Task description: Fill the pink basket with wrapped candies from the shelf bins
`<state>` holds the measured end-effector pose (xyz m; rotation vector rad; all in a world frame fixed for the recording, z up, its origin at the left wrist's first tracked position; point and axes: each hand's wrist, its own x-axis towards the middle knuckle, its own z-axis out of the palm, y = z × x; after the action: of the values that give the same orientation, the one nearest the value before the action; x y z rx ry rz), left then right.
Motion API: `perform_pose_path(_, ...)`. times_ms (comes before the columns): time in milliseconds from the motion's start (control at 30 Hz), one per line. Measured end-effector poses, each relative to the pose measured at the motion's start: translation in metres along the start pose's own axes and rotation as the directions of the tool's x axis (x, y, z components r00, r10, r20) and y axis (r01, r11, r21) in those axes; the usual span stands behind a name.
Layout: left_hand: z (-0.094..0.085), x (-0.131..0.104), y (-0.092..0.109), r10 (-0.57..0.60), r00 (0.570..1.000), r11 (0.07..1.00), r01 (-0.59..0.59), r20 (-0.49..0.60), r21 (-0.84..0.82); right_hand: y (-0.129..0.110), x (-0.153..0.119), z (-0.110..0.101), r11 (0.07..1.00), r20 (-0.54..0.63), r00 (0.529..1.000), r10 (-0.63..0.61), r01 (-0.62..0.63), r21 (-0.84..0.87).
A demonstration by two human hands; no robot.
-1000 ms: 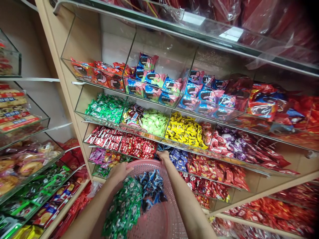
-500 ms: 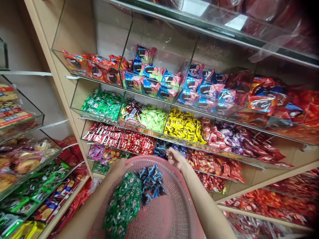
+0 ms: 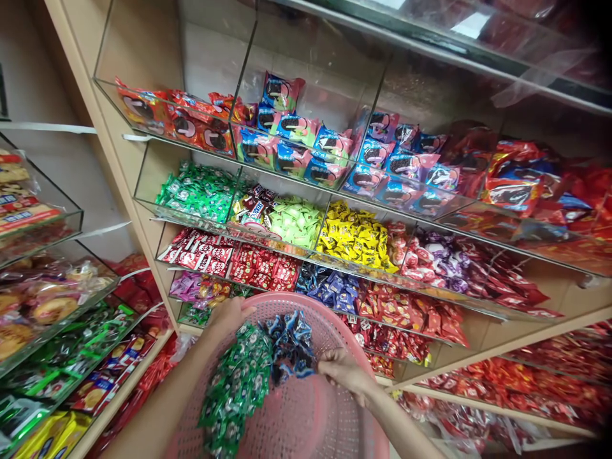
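Note:
A pink perforated plastic basket (image 3: 356, 408) is in front of me, below the shelves. My left hand (image 3: 229, 319) grips its rim on the far left side. Inside the basket lie a heap of green-wrapped candies (image 3: 239, 386) and a smaller pile of dark blue and black wrapped candies (image 3: 291, 338). My right hand (image 3: 345, 375) is over the basket's right half, fingers pinched on a blue-wrapped candy (image 3: 306, 372) at the edge of the dark blue pile. Where that candy ends and the pile begins is hard to tell.
Clear shelf bins hold green candies (image 3: 196, 191), yellow candies (image 3: 356, 236), red packets (image 3: 265, 268) and blue packets (image 3: 335, 290). Cookie packs (image 3: 296, 150) fill the tier above. A wooden divider (image 3: 115, 153) and packaged snacks (image 3: 52, 306) stand on the left.
My right hand has come down from the dark blue candies on the shelf into the basket, beside the dark blue pile. My left hand stays on the rim.

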<state>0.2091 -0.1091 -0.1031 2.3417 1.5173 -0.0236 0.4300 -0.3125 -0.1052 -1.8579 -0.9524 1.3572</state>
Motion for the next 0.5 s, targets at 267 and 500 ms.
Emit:
perform_pose_path(267, -0.002, -0.002, 0.001, 0.004, 1.000, 1.000, -0.004, -0.001, 0.008, 0.012, 0.010, 0.005, 0.916, 0.136, 0.955, -0.265, 0.293, -0.275)
perform_pose_path(500, 0.002, 0.000, 0.000, -0.001, 1.000, 1.000, 0.001, -0.010, 0.004, 0.003, 0.015, 0.005, 0.785, 0.240, 0.926, -0.291, 0.375, -0.493)
